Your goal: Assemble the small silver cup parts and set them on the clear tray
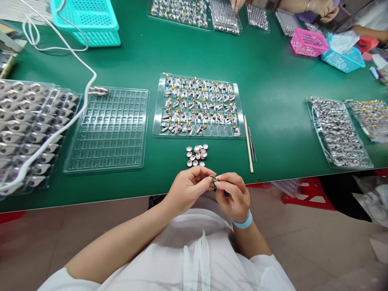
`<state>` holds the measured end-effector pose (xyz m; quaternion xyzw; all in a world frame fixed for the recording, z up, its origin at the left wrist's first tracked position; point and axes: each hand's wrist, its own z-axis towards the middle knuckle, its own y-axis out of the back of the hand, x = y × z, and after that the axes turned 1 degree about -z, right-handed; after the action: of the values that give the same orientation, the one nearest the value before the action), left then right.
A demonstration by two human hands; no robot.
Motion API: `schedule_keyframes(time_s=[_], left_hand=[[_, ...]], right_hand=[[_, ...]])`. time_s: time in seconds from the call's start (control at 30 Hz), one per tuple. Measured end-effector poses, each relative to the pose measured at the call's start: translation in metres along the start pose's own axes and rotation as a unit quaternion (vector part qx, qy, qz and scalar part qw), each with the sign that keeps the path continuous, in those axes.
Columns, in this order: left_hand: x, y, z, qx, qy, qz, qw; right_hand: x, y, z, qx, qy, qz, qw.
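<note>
My left hand (192, 186) and my right hand (233, 194) meet just over the table's front edge. Between their fingertips is a small round-rimmed part (213, 178) with some orange and green on it; its lower side is hidden by my fingers. Both hands are closed in a pinch on it. Right beyond my fingers lies a loose group of small round metallic caps (197, 154). Behind them, a clear tray (158, 121) holds rows of small grey curved pieces with yellow bits. Wooden stick (248, 143) and tweezers (252, 144) lie to the right.
A clear compartment tray (106, 133) and trays of grey shells (21, 117) stand left, crossed by a white cable (91, 76). A turquoise basket (87, 24) is at the back left. More filled trays (338, 131) lie right. A co-worker's hand (237, 5) is over a far tray.
</note>
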<state>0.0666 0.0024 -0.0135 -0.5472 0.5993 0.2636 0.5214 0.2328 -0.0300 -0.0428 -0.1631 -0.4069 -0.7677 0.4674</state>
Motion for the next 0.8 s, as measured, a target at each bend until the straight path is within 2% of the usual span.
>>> schedule_keyframes(time_s=[0.07,0.13,0.23,0.3,0.37,0.43,0.53,0.67,0.8], left_hand=[[0.0017,0.0008,-0.0007,-0.02,-0.022,0.008,1.0],[0.0034,0.0017,-0.0022,-0.049,-0.088,0.064,0.993],[0.0051,0.0031,-0.0038,-0.082,-0.239,0.196,0.947],[0.0054,0.0043,-0.0036,-0.087,-0.336,0.259,0.901],[0.0052,0.0054,-0.0026,-0.078,-0.407,0.286,0.864],[0.0051,0.0063,-0.0014,-0.061,-0.447,0.301,0.84],[0.0053,0.0074,-0.0002,-0.043,-0.465,0.324,0.823],[0.006,0.0081,0.0003,-0.039,-0.47,0.341,0.813],[0.0066,0.0083,0.0008,-0.046,-0.469,0.347,0.811]], right_hand=[[0.0023,-0.0017,0.0007,-0.028,-0.075,0.051,0.995],[0.0044,-0.0028,0.0013,-0.062,-0.195,0.135,0.969],[0.005,-0.0013,0.0024,-0.071,-0.365,0.271,0.888],[0.0038,0.0003,0.0031,-0.04,-0.432,0.352,0.829],[0.0026,0.0005,0.0039,0.006,-0.463,0.427,0.776],[0.002,-0.001,0.0049,0.034,-0.473,0.486,0.734],[0.0027,-0.004,0.0071,0.036,-0.486,0.527,0.696],[0.0043,-0.0048,0.0097,0.033,-0.504,0.536,0.676],[0.0047,-0.0047,0.0094,0.032,-0.507,0.526,0.682]])
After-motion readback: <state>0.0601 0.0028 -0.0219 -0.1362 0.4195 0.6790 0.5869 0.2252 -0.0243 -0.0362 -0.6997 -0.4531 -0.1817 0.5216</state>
